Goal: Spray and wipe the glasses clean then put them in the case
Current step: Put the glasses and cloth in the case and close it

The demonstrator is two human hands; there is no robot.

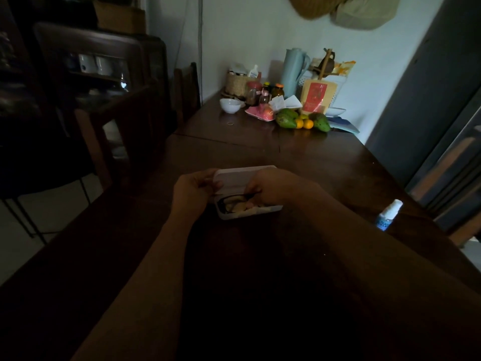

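Observation:
A white glasses case (235, 178) lies half open on the dark wooden table (325, 162). Dark-framed glasses (229, 204) rest inside its lower half on a pale cloth. My left hand (194, 191) grips the left end of the lid. My right hand (270, 187) covers the right end, fingers curled over the lid's edge and into the case. A small spray bottle (389, 214) with a blue label stands upright at the right, well apart from both hands.
At the table's far end stand a white bowl (230, 105), jars, a blue thermos (294, 70), a yellow packet, and mangoes and oranges (303, 122). Wooden chairs (125, 136) line the left side. A grey door (426, 100) is to the right.

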